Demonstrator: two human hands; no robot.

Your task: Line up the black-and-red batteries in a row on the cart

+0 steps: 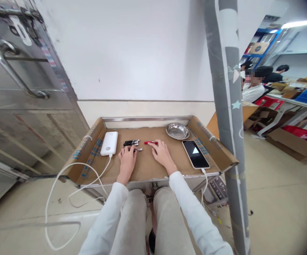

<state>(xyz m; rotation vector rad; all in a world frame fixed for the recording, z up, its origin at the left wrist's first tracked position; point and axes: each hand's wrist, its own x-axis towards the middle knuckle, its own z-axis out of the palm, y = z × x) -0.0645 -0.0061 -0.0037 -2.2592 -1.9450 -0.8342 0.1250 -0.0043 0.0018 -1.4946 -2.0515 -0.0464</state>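
Two hands on small parts, cardboard-lined bench

Right hand (162, 154): fingers close together and reaching forward, fingertips at a slim red piece (146, 142) lying near the middle of the bench. Pinched or merely touched: cannot tell from where I stand.

Left hand (128, 159): fingers curled over a small piece with a silvery end (140, 149); the end pokes out beside the fingertips. Grip itself hidden, so firmness unknown.

Just beyond the left fingertips: a cluster of black pieces (129, 143) with silvery ends, lying close together. The red piece is apart from them, to their right.

Step in hand, my judgement: handling individual pieces, one at each hand. The next move would seem to call for a sure fingertip pinch on each, with the left kept from knocking the black cluster.

Farther out: white power bank (109, 143) at left with a cable (108, 163) plugged in; phone (196, 154) at right, also cabled; round metal dish (177, 132) behind it. All on the bench's cardboard lining (148, 168). Wrapped pole (229, 106) stands right of the bench; co-worker (251, 92) well beyond.
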